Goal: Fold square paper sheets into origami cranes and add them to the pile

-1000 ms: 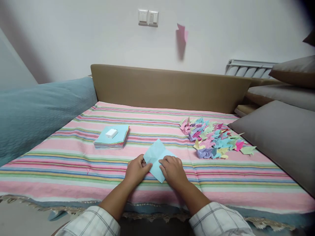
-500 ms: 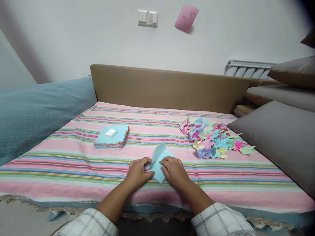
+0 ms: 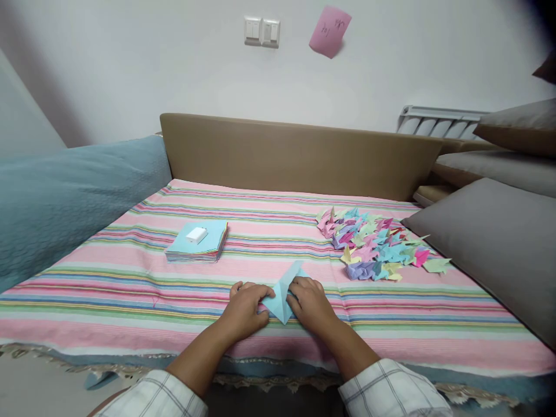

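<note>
Sleeves: white plaid, both forearms reaching in from the near edge.
Left hand: forefinger on the paper's left part, thumb a narrow gap below it; can't tell if anything is pinched.
Right hand: fingers curled in, thumb and forefinger closed on the paper's right side.
Light-blue paper: between the hands, low over the cloth, partly folded, one point toward the person, a narrow strip slanting up and right.
Striped cloth: under the hands, pink with multicolour bands, wrinkled.
Folded paper pieces: loose mixed-colour heap, right, beyond the right hand, near a grey cushion.
Paper stack: left, beyond the left hand, blue sheet on top, white block resting on it.
Backboard: brown, along the far edge.
Wall: switch plates, pink note to their right.
</note>
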Available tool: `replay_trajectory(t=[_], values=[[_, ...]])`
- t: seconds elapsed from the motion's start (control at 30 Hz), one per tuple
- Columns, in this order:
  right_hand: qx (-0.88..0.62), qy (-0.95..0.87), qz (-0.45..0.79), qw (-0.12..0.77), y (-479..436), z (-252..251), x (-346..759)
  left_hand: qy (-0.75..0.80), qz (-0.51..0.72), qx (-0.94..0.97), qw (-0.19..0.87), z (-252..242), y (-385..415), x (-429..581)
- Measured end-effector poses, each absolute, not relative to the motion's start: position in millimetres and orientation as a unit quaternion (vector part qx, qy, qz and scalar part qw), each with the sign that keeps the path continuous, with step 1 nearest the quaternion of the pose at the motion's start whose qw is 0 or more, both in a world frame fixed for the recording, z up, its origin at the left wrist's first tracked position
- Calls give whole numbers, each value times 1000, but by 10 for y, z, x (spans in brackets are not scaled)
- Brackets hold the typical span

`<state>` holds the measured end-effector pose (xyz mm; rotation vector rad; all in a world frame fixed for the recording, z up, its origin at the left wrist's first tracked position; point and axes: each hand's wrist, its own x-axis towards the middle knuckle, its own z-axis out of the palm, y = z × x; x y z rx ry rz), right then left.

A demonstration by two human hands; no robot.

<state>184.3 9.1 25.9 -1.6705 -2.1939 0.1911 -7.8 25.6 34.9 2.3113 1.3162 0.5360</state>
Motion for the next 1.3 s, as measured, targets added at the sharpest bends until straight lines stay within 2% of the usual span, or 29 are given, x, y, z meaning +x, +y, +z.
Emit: replay_trajectory(t=[0.17,0.9,1.1,1.3], values=[[-602,-780,44,164,85,276,1833,473,177,837,209,342,259,-93],[-581,-790,29,191,58,195,1807,477,160,840,204,330,292,-85],[-584,-792,24,175,41,200,1776,491,158,833,200,350,298,-79],[-586,-792,7,172,34,188,1748,487,181,821,234,421,304,-98]])
